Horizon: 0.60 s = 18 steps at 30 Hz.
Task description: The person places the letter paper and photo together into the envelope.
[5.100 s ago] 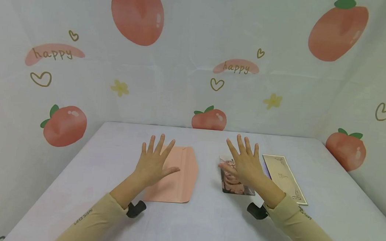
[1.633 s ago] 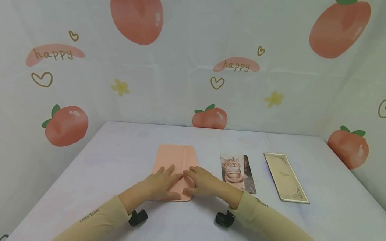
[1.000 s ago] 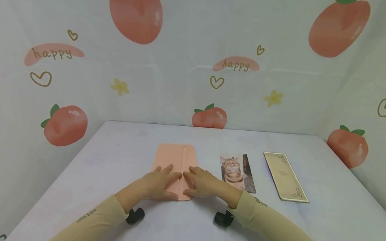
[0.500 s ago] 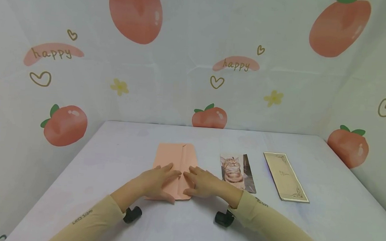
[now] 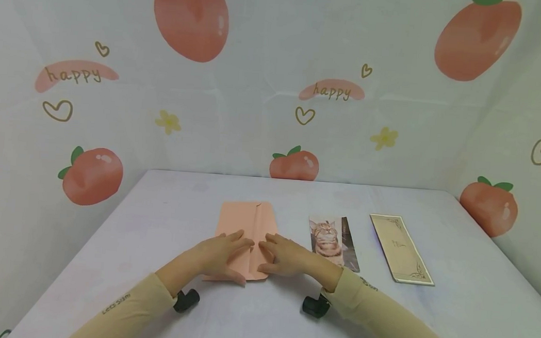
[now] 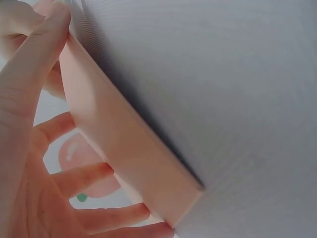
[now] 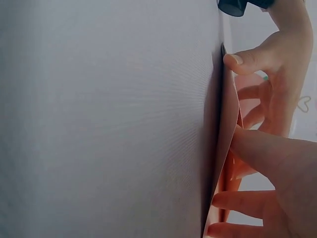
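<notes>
- White tabletop [image 5: 261,318] spreads out before the person, whose sleeved forearms angle inward.
- Pink envelope [image 5: 239,216] lies on it, directly beneath both hands.
- Left hand [image 5: 218,255] rests loosely extended on the envelope, thumb spread toward its near edge; the right hand [image 5: 287,255] touches the flap side, fingers relaxed and parted.
- About five seconds ago, both hands hovered apart, fingers splayed.
- Cat-picture card [image 5: 326,239] and gold card [image 5: 401,249] lie to the right.
- Fruit-printed backdrop [image 5: 251,100] hangs behind.

Both grips [image 5: 221,255] [image 5: 287,256] flank the envelope [image 5: 237,219], far end free.
</notes>
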Each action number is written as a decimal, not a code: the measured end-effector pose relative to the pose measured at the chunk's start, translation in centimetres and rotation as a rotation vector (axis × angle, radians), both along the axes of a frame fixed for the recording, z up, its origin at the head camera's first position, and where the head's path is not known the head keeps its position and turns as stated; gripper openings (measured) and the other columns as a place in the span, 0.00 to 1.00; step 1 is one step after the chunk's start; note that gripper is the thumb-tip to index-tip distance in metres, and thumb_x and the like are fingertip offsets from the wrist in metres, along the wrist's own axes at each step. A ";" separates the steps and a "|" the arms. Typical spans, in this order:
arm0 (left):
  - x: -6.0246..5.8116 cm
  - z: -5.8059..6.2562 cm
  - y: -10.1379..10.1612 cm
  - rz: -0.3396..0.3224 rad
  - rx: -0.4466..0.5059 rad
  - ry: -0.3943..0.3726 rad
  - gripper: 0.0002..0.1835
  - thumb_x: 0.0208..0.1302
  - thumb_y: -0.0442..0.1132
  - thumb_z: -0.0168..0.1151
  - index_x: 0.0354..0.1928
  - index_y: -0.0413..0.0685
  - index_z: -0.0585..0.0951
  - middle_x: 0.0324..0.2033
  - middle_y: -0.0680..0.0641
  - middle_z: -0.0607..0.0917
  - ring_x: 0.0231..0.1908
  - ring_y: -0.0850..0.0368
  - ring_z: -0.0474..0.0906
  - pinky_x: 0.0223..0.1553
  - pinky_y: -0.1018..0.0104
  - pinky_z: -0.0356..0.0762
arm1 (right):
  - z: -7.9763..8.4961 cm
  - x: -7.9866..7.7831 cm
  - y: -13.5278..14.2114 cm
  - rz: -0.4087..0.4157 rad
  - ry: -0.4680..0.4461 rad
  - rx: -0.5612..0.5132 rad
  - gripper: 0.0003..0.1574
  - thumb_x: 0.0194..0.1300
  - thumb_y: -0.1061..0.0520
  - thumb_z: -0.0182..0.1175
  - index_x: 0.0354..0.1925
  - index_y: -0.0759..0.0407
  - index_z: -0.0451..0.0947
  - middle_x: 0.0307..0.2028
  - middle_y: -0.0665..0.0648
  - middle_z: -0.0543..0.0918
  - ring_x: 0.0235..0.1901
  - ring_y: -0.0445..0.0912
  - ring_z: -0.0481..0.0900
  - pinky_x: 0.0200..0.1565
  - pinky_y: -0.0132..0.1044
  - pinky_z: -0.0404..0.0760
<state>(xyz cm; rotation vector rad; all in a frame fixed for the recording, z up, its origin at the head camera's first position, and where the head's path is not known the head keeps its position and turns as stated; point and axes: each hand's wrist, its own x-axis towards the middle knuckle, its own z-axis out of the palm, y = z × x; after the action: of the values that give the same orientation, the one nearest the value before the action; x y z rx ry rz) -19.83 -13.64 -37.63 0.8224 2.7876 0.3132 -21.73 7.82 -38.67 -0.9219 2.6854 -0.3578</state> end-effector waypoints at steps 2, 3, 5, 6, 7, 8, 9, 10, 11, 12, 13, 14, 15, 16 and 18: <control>0.0 0.0 0.0 -0.004 -0.005 0.003 0.45 0.44 0.66 0.67 0.64 0.55 0.66 0.68 0.35 0.62 0.62 0.32 0.66 0.63 0.41 0.64 | 0.0 -0.1 0.1 0.000 -0.003 -0.020 0.39 0.63 0.40 0.56 0.65 0.58 0.64 0.68 0.64 0.62 0.69 0.58 0.59 0.67 0.51 0.63; 0.0 0.0 -0.1 -0.007 -0.006 0.006 0.45 0.45 0.66 0.67 0.64 0.55 0.66 0.68 0.34 0.62 0.62 0.32 0.66 0.63 0.41 0.63 | 0.0 -0.1 0.1 0.001 -0.003 -0.035 0.39 0.63 0.40 0.57 0.65 0.59 0.64 0.67 0.65 0.63 0.68 0.59 0.60 0.66 0.51 0.63; 0.1 0.0 -0.1 -0.008 -0.006 0.004 0.45 0.45 0.65 0.67 0.64 0.55 0.66 0.68 0.34 0.62 0.62 0.31 0.66 0.62 0.40 0.64 | 0.0 -0.1 0.2 0.002 -0.006 -0.063 0.38 0.63 0.42 0.57 0.65 0.60 0.65 0.67 0.66 0.64 0.68 0.59 0.61 0.66 0.51 0.63; 0.1 0.0 -0.1 -0.008 -0.006 0.004 0.45 0.44 0.66 0.67 0.64 0.55 0.66 0.68 0.34 0.62 0.62 0.31 0.66 0.62 0.40 0.64 | 0.0 -0.2 0.3 0.004 -0.005 -0.080 0.38 0.63 0.43 0.57 0.64 0.60 0.65 0.66 0.67 0.64 0.67 0.59 0.61 0.66 0.51 0.64; 0.1 0.0 -0.1 -0.007 -0.005 0.004 0.45 0.44 0.66 0.67 0.64 0.55 0.66 0.68 0.34 0.62 0.61 0.30 0.66 0.62 0.40 0.64 | 0.0 -0.2 0.3 0.007 0.002 -0.101 0.37 0.63 0.44 0.57 0.64 0.61 0.65 0.65 0.67 0.65 0.67 0.59 0.62 0.66 0.51 0.64; 0.1 0.0 -0.1 -0.007 -0.005 0.005 0.45 0.44 0.66 0.67 0.64 0.55 0.66 0.68 0.34 0.62 0.61 0.30 0.66 0.62 0.40 0.64 | 0.1 -0.2 0.4 0.006 0.002 -0.127 0.36 0.63 0.45 0.57 0.63 0.62 0.66 0.65 0.68 0.66 0.66 0.59 0.63 0.66 0.51 0.65; 0.1 0.0 -0.1 -0.005 -0.004 0.005 0.45 0.44 0.66 0.66 0.64 0.56 0.66 0.68 0.35 0.62 0.61 0.30 0.66 0.62 0.40 0.65 | 0.2 -0.2 0.5 0.006 0.009 -0.150 0.35 0.63 0.46 0.58 0.63 0.63 0.66 0.64 0.68 0.67 0.66 0.59 0.64 0.65 0.51 0.66; 0.1 0.0 -0.1 -0.005 -0.005 0.009 0.45 0.44 0.66 0.66 0.64 0.55 0.66 0.68 0.35 0.62 0.61 0.30 0.66 0.61 0.40 0.65 | 0.3 -0.2 0.6 0.004 0.015 -0.172 0.35 0.63 0.47 0.58 0.62 0.63 0.67 0.64 0.68 0.67 0.66 0.59 0.64 0.64 0.52 0.66; 0.1 -0.1 -0.1 -0.007 -0.006 0.012 0.45 0.44 0.66 0.66 0.64 0.55 0.66 0.67 0.34 0.62 0.61 0.30 0.67 0.61 0.40 0.65 | 0.4 -0.3 0.7 0.000 0.020 -0.198 0.34 0.63 0.48 0.58 0.61 0.64 0.68 0.63 0.69 0.68 0.65 0.59 0.65 0.64 0.52 0.67; 0.0 -0.1 -0.1 -0.011 -0.008 0.019 0.45 0.44 0.66 0.66 0.64 0.55 0.66 0.67 0.34 0.62 0.61 0.32 0.67 0.62 0.41 0.65 | 0.5 -0.3 0.8 -0.004 0.026 -0.221 0.33 0.63 0.49 0.58 0.61 0.64 0.68 0.62 0.69 0.69 0.64 0.59 0.66 0.63 0.52 0.68; 0.0 -0.1 -0.1 -0.014 -0.010 0.023 0.45 0.44 0.66 0.66 0.64 0.55 0.66 0.67 0.34 0.63 0.61 0.32 0.68 0.62 0.42 0.65 | 0.6 -0.2 1.0 -0.006 0.032 -0.246 0.32 0.63 0.50 0.58 0.60 0.65 0.69 0.62 0.69 0.70 0.64 0.59 0.67 0.62 0.53 0.68; 0.0 -0.1 -0.1 -0.020 -0.010 0.029 0.45 0.44 0.66 0.66 0.64 0.54 0.66 0.67 0.34 0.63 0.60 0.34 0.69 0.63 0.42 0.64 | 0.7 -0.2 1.2 -0.009 0.038 -0.264 0.31 0.63 0.50 0.58 0.60 0.65 0.69 0.61 0.68 0.70 0.64 0.59 0.67 0.62 0.53 0.69; 0.0 -0.2 -0.1 -0.023 -0.010 0.033 0.45 0.44 0.66 0.67 0.63 0.54 0.66 0.66 0.33 0.63 0.60 0.34 0.70 0.63 0.43 0.64 | 0.7 -0.2 1.4 -0.009 0.050 -0.278 0.30 0.63 0.51 0.57 0.59 0.65 0.70 0.60 0.68 0.71 0.63 0.59 0.68 0.61 0.53 0.70; 0.0 -0.2 -0.1 -0.024 -0.011 0.035 0.45 0.44 0.66 0.67 0.63 0.54 0.66 0.66 0.33 0.64 0.59 0.34 0.70 0.63 0.43 0.63 | 0.8 -0.2 1.6 -0.012 0.056 -0.295 0.29 0.64 0.51 0.57 0.59 0.65 0.70 0.60 0.67 0.72 0.62 0.59 0.69 0.61 0.52 0.70; 0.0 -0.2 0.0 -0.021 -0.011 0.031 0.44 0.44 0.66 0.67 0.62 0.55 0.66 0.66 0.34 0.64 0.59 0.34 0.71 0.64 0.43 0.63 | 0.8 -0.2 2.0 -0.017 0.082 -0.320 0.28 0.65 0.51 0.57 0.58 0.65 0.70 0.58 0.65 0.74 0.60 0.57 0.71 0.59 0.51 0.72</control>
<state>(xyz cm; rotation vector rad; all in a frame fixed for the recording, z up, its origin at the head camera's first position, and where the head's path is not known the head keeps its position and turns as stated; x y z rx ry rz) -19.87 -13.65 -37.82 0.8605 2.8051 0.2837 -21.94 9.86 -37.86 -1.0183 2.7601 -0.7883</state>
